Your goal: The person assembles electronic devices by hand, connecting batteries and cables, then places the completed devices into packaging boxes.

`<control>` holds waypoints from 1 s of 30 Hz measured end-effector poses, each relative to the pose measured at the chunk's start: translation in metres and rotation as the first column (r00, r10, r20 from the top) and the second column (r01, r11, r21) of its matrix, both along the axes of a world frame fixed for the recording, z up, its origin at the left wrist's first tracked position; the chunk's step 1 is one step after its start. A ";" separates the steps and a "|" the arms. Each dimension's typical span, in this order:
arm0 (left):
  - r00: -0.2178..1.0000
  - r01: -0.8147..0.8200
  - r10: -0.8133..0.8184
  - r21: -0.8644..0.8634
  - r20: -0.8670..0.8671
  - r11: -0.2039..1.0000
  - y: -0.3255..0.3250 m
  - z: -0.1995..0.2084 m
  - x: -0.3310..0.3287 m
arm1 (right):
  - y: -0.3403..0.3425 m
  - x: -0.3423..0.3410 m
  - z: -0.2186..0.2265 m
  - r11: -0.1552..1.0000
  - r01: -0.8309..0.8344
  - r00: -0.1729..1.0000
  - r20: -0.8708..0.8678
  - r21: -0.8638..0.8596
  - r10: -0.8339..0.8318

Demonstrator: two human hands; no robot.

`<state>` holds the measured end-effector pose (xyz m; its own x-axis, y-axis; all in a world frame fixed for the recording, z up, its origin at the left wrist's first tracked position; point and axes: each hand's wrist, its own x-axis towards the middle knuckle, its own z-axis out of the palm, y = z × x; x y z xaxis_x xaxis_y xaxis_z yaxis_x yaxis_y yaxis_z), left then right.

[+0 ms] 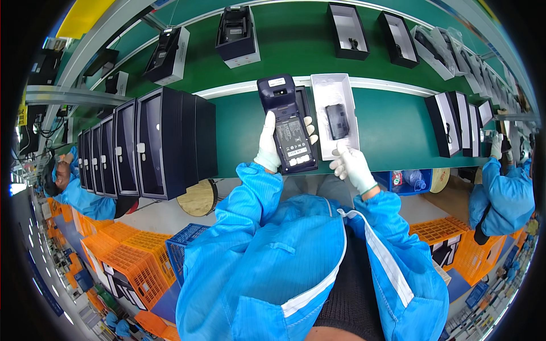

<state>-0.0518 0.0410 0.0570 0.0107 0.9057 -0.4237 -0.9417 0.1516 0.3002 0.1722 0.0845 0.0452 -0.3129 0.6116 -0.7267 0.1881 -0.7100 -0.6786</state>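
A dark handheld payment terminal (293,136) is gripped in my gloved left hand (270,142), its back facing up and a labelled battery (291,133) showing in the compartment. Behind it, partly covered, lies a dark box (303,96). Just right of that stands a white open box tray (330,91). Inside the tray, a black cover-like part (338,121) rests on clear plastic. My gloved right hand (352,166) is at the tray's near right corner, fingers loosely bent and apart, nothing seen in them. Whether a fingertip touches the rim I cannot tell.
Dark boxes (162,142) stand in a row at left. More open boxes (348,31) sit on the green belt (290,34) beyond the bench. Boxes (443,125) stand at right. Orange crates (133,264) and a stool (196,199) are below. Co-workers (500,190) sit on both sides.
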 end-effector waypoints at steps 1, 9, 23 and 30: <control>1.000 0.007 -0.007 -0.002 -0.009 1.000 0.001 0.002 -0.001 | -0.003 0.001 0.004 0.969 -0.210 0.970 0.150 0.131 0.190; 0.995 0.098 -0.098 -0.008 -0.018 0.995 0.002 -0.014 0.009 | 0.017 -0.052 0.043 -0.186 -0.557 0.761 0.587 0.810 0.276; 0.983 0.179 -0.183 -0.084 -0.034 0.980 -0.016 -0.033 -0.011 | 0.022 -0.045 0.030 0.982 -0.085 0.952 -0.276 0.169 0.130; 0.676 -0.007 -0.135 -0.189 -0.725 0.982 -0.023 -0.036 -0.033 | -0.006 -0.036 -0.024 0.372 -0.356 0.934 0.317 0.857 0.164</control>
